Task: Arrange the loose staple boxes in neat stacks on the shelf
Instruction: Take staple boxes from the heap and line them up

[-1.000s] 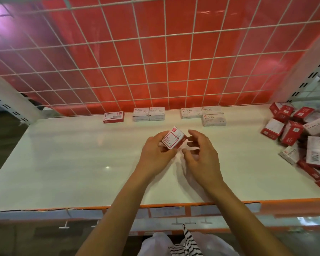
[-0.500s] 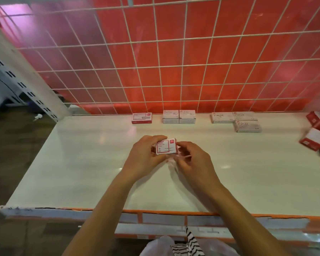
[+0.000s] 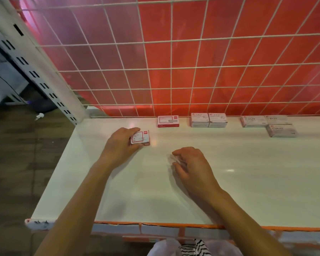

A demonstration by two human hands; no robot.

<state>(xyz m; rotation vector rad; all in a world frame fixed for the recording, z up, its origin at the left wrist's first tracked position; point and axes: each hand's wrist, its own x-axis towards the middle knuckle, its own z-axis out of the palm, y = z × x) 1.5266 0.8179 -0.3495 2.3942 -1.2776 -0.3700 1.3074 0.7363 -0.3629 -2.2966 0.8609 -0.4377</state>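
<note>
My left hand (image 3: 121,145) grips a small red-and-white staple box (image 3: 141,137) low over the white shelf (image 3: 248,182), front-left of a matching red box (image 3: 168,121) by the back grid. My right hand (image 3: 190,165) hovers over the middle of the shelf with loosely curled fingers and nothing in it. Against the back stand two pale boxes side by side (image 3: 208,120). Further right lie three pale "STAPLES" boxes (image 3: 268,124), one of them in front of the other two.
A white wire grid (image 3: 174,71) over a red panel closes the back of the shelf. A white perforated upright (image 3: 31,71) slants down at the left corner. The shelf's front edge carries an orange strip (image 3: 174,225). Dark floor lies to the left.
The view has swung left, so the loose pile at the right has left the frame. My left hand carried the box forward and left, down to the shelf. My right hand let go and drew back.
</note>
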